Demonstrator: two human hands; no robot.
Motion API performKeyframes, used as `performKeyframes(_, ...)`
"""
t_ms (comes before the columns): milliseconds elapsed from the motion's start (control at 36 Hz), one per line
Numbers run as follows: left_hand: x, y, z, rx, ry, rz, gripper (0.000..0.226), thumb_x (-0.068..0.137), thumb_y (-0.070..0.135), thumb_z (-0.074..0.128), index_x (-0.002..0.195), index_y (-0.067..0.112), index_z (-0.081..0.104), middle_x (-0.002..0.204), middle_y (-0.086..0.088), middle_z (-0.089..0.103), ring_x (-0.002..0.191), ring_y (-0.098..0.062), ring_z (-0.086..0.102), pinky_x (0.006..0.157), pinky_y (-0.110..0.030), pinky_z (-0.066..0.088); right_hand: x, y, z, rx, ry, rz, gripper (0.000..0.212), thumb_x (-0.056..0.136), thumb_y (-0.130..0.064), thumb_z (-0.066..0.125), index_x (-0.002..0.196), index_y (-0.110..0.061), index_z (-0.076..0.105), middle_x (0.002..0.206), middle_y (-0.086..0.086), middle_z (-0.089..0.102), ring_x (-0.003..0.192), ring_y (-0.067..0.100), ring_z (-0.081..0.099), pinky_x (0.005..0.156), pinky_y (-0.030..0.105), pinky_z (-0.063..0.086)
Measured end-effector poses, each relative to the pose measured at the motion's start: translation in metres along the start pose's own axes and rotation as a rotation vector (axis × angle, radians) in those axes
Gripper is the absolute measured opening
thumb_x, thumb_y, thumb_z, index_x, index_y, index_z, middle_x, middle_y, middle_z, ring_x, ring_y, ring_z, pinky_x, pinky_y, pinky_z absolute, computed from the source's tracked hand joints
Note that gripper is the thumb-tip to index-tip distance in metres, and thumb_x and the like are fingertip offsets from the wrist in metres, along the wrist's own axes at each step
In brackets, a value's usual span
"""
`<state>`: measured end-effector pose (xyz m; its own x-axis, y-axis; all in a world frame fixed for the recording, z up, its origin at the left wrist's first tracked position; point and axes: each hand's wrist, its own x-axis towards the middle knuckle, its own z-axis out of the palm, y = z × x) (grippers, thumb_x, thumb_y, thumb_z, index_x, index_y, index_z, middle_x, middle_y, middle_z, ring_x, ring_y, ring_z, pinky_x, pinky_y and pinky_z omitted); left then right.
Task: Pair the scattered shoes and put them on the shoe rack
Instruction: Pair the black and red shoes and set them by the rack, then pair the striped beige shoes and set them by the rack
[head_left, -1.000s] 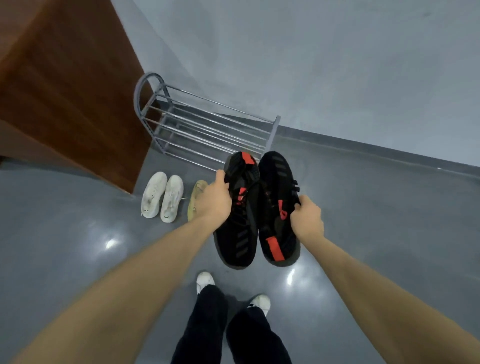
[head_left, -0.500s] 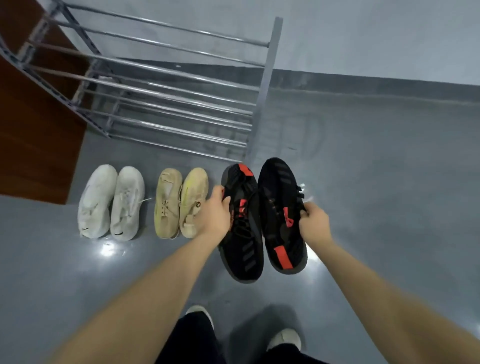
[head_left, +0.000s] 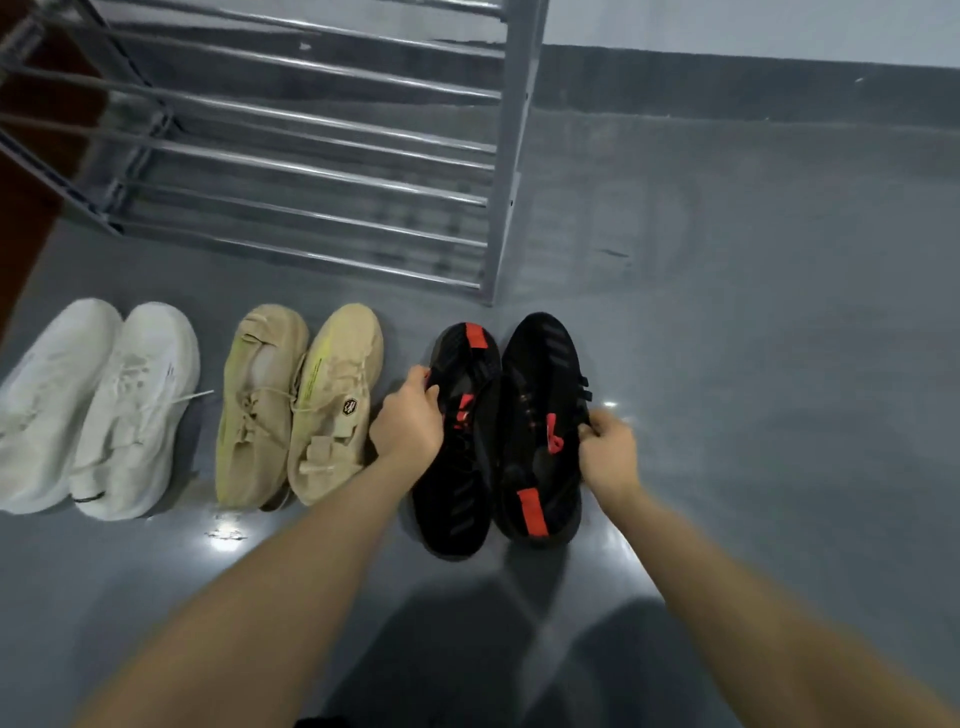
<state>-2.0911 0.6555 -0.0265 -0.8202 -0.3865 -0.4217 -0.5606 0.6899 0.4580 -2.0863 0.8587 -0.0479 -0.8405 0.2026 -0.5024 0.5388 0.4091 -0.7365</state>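
Gripping one black shoe each, both hands sat low at about 6 o'clock of the head view. The left hand (head_left: 408, 423) curled round the collar edge of the left black shoe (head_left: 457, 493); the right hand (head_left: 608, 449) pinched the outer side of the right black shoe (head_left: 540, 395). The two shoes touched side by side, toes toward 12, at or just above the floor (head_left: 753, 364), can't tell which. The shoe rack (head_left: 511, 156) stood at 11 to 12 o'clock, its bars bare. A tan pair (head_left: 301, 405) lay at 9 o'clock, a white pair (head_left: 93, 410) further out at 9.

Judged: knit uppers were likely soft and light, soles stiffer, nothing fragile. The collar or heel looked like the best hold; the red heel tab (head_left: 527, 512) offered a spare grip.
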Motion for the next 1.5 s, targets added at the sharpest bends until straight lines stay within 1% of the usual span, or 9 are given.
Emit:
performKeyframes(111,0.002,-0.002,0.012,0.068,-0.065,-0.027,0.024,0.101,0.019,0.034,0.122,0.009,0.041,0.114,-0.023,0.059,0.108,-0.039,0.055,0.080,-0.043,0.042,0.006,0.013,0.008,-0.086,0.002,-0.008,0.029,0.086,0.007,0.034,0.086,-0.009,0.058,0.079,0.007,0.058,0.075,0.024,0.051,0.063,0.029,0.039)
performKeyframes(194,0.000,0.000,0.015,0.072,-0.107,-0.070,0.029,0.099,0.013,0.035,0.127,0.006,0.040,0.122,-0.023,0.055,0.116,-0.039,0.051,0.088,-0.045,0.041,0.008,0.014,0.011,-0.239,-0.033,-0.022,0.030,0.088,0.000,0.034,0.105,-0.008,0.058,0.094,0.013,0.063,0.087,0.032,0.058,0.070,0.033,0.045)
performKeyframes(417,-0.004,0.006,0.010,0.103,-0.136,-0.034,0.043,0.096,0.019,0.043,0.133,-0.002,0.033,0.138,-0.022,0.037,0.130,-0.039,0.034,0.103,-0.043,0.033,0.005,-0.008,0.013,-0.593,-0.158,-0.028,0.026,0.091,-0.012,0.038,0.114,-0.003,0.047,0.114,0.018,0.055,0.104,0.038,0.055,0.088,0.045,0.047)
performKeyframes(639,-0.035,0.020,-0.027,0.208,-0.071,0.115,0.038,0.094,0.019,0.047,0.128,0.001,0.040,0.131,-0.020,0.044,0.123,-0.036,0.040,0.099,-0.039,0.035,-0.040,-0.055,0.005,-0.668,-0.031,-0.140,0.039,0.088,-0.007,0.047,0.125,0.002,0.038,0.127,0.021,0.042,0.119,0.036,0.040,0.098,0.038,0.035)
performKeyframes(861,-0.102,0.051,-0.152,0.131,0.011,0.203,0.029,0.095,0.016,0.041,0.120,0.007,0.053,0.119,-0.013,0.057,0.113,-0.030,0.050,0.093,-0.037,0.039,-0.126,-0.150,-0.023,-0.595,-0.367,-0.201,0.035,0.092,-0.007,0.045,0.125,0.000,0.036,0.118,0.019,0.046,0.106,0.035,0.050,0.090,0.045,0.044)
performKeyframes(1056,-0.167,0.080,-0.296,0.022,0.020,0.059,0.028,0.095,0.017,0.041,0.120,0.010,0.053,0.112,-0.013,0.063,0.106,-0.035,0.056,0.083,-0.038,0.042,-0.206,-0.276,-0.059,-0.644,-0.439,-0.219,0.024,0.096,-0.013,0.042,0.118,-0.006,0.048,0.103,0.009,0.058,0.097,0.028,0.056,0.072,0.028,0.036)
performKeyframes(1250,-0.232,0.086,-0.428,-0.154,0.019,-0.074,0.027,0.096,0.019,0.041,0.118,0.012,0.053,0.107,-0.014,0.066,0.101,-0.033,0.060,0.086,-0.040,0.047,-0.291,-0.396,-0.079,-0.661,-0.479,-0.254,0.019,0.096,-0.014,0.041,0.105,-0.005,0.055,0.086,0.006,0.057,0.076,0.023,0.053,0.070,0.031,0.044)
performKeyframes(1389,-0.275,0.085,-0.501,-0.257,0.058,-0.127,0.023,0.095,0.017,0.041,0.113,0.012,0.055,0.100,-0.011,0.066,0.097,-0.030,0.062,0.083,-0.041,0.050,-0.342,-0.455,-0.074,-0.690,-0.528,-0.310,0.023,0.096,-0.013,0.040,0.110,-0.003,0.054,0.095,0.010,0.058,0.082,0.022,0.052,0.073,0.029,0.042)
performKeyframes(1500,-0.311,0.074,-0.557,-0.261,0.113,-0.143,0.025,0.096,0.016,0.040,0.114,0.012,0.057,0.112,-0.007,0.063,0.104,-0.025,0.059,0.086,-0.033,0.046,-0.389,-0.492,-0.061,-0.610,-0.583,-0.305,0.023,0.094,-0.013,0.040,0.101,0.001,0.057,0.097,0.019,0.064,0.081,0.025,0.055,0.076,0.035,0.046)
